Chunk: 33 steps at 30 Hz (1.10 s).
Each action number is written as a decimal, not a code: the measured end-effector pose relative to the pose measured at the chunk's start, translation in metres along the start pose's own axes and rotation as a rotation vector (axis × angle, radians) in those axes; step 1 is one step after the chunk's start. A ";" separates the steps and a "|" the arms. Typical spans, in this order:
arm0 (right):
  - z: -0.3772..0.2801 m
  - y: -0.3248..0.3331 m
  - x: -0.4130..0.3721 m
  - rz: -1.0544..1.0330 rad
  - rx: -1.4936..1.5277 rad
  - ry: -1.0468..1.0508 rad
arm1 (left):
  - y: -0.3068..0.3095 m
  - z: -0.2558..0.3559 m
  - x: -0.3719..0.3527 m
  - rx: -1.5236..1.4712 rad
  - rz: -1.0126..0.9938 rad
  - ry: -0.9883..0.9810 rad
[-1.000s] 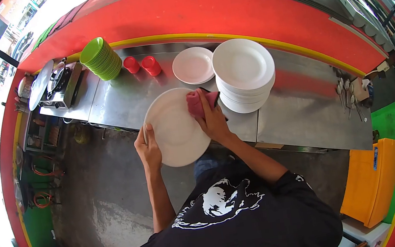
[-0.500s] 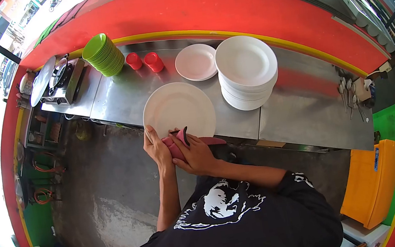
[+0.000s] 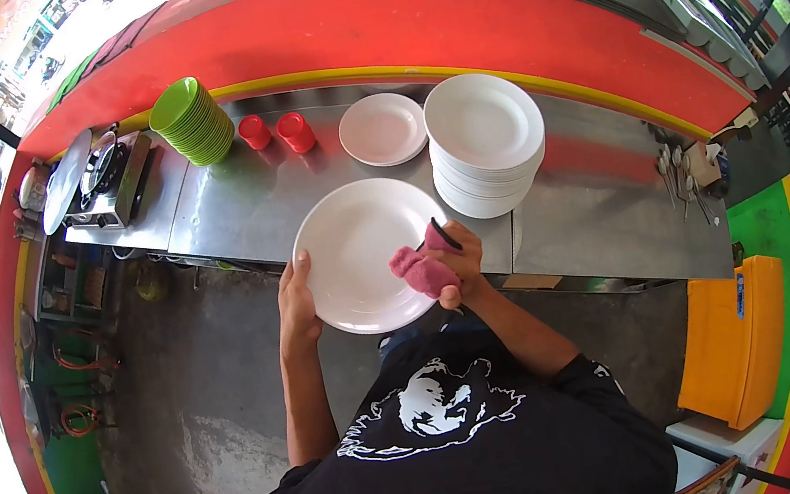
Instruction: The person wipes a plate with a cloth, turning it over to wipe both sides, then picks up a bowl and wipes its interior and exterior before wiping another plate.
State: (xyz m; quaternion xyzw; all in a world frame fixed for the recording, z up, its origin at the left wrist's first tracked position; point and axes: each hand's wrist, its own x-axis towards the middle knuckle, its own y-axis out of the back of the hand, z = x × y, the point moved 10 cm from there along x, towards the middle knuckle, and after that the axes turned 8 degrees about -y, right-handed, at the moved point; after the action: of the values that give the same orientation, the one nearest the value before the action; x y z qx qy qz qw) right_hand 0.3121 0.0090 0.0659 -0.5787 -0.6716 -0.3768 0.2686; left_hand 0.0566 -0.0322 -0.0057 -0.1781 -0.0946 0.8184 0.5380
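My left hand grips a white plate by its left rim, thumb on the upper face. The plate is held in front of my body, at the near edge of the counter, with its upper face toward me. In my right hand is a bunched pink cloth with a dark edge, over the plate's right side. Beyond the plate stand a small stack of white plates and a taller stack of white plates.
On the steel counter are green bowls, two red cups, a stove at the left and spoons at the right. A red wall borders the back. An orange container stands at lower right.
The plate has come nearer to me and shows its whole round face. My right hand and the cloth have moved right, from the near rim to the plate's right side.
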 end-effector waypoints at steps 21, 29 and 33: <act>-0.104 -0.133 0.029 -0.121 -0.432 -0.184 | 0.022 0.059 -0.034 0.464 -0.174 -0.555; -0.001 -0.108 -0.059 0.263 0.193 -0.930 | 0.082 0.046 -0.034 0.189 0.079 -0.413; -0.043 -0.137 -0.092 0.303 0.029 -0.794 | 0.103 0.049 -0.033 -0.039 0.278 -0.319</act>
State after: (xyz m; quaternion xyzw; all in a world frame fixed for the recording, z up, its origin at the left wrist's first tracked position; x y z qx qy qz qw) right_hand 0.1919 -0.0848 -0.0096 -0.7674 -0.6353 -0.0713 0.0494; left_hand -0.0374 -0.1022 0.0097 -0.0680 -0.1687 0.9007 0.3945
